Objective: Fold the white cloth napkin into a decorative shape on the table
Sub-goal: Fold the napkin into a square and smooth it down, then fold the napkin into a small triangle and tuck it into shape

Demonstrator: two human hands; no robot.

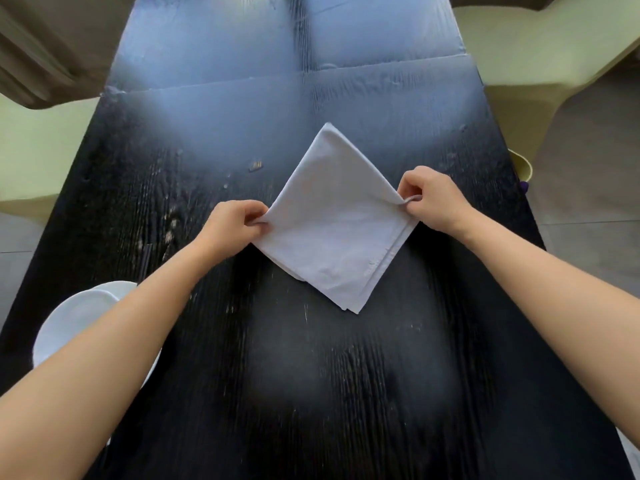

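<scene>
Now we see the soft, light, layered white square cloth napkin point(332, 216); our left hand point(230, 223) and right hand point(431, 202) pinch its side corners, the best holds.

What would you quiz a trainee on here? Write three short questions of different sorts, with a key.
1. True or false: the napkin lies as a diamond on the table.
2. The left hand and right hand pinch which corners? A) the side corners B) the near and far corners
3. Fill in: the left forearm partly hides a white ___.
Key: 1 true; 2 A; 3 plate.
</scene>
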